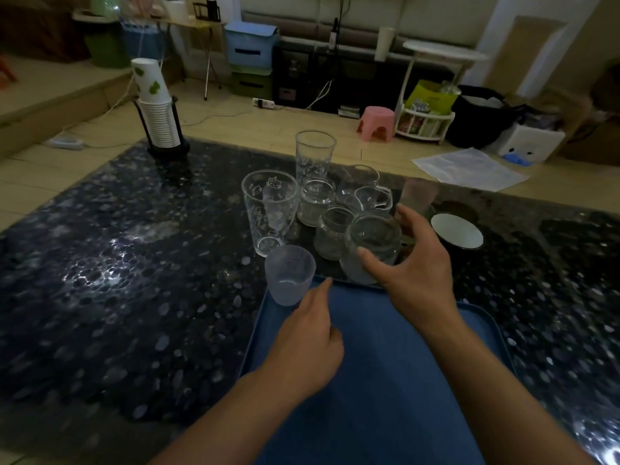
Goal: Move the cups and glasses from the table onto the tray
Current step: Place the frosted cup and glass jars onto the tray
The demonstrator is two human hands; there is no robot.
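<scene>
A blue tray lies on the dark table in front of me. My right hand grips a round ribbed glass just above the tray's far edge. My left hand hovers over the tray, its fingers loosely curled and the index finger pointing toward a frosted plastic cup at the tray's far left corner. Beyond stand a wide clear tumbler, a tall glass, two ribbed glasses, a handled glass mug, a frosted pink cup and a black cup with a white inside.
A stack of paper cups in a black holder stands at the table's far left corner. The dark pebbled table spreads wide to the left. Behind it on the floor are a pink stool, a white rack and storage boxes.
</scene>
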